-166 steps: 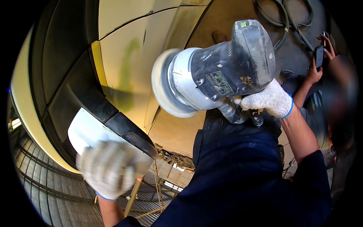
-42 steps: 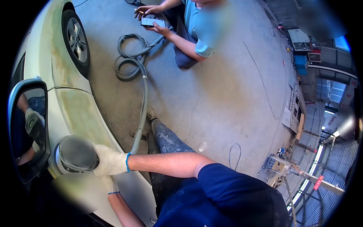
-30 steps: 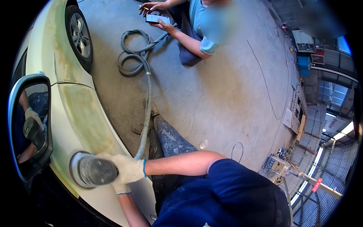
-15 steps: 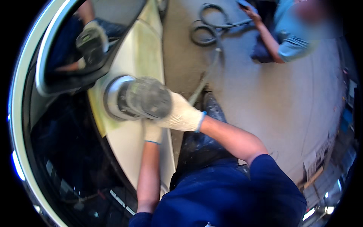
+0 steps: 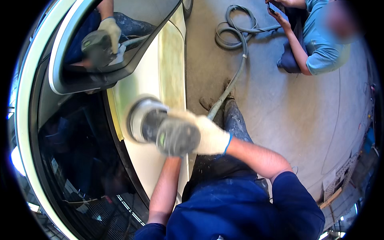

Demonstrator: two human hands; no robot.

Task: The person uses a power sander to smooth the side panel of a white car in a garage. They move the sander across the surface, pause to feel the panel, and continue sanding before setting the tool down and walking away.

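Note:
A round-pad power sander (image 5: 178, 136), dark grey and dusty, rests its blurred disc against a pale car body panel (image 5: 138, 168) with yellow-green patches. My right hand (image 5: 210, 136), in a cream knitted glove with a blue cuff, is closed round the sander's right side. My left forearm (image 5: 165, 188) rises from below to the sander; the left hand itself is hidden behind the tool. A grey hose (image 5: 224, 100) runs up from near my right glove. Yellow tape (image 5: 115, 114) lines the panel's left edge, beside the dark glass (image 5: 80, 148).
At upper left, a mirror-like pane (image 5: 132, 24) in a rounded rim reflects a glove and sander. Hose coils (image 5: 242, 40) lie on the concrete floor (image 5: 288, 120). A person in a light blue shirt (image 5: 328, 52) is at upper right, holding a dark phone-like object. My legs stand right of the panel.
The sander and my right hand have moved right and toward me in the picture. My left glove, partly visible before, is now covered by the tool. The whole view has shifted slightly.

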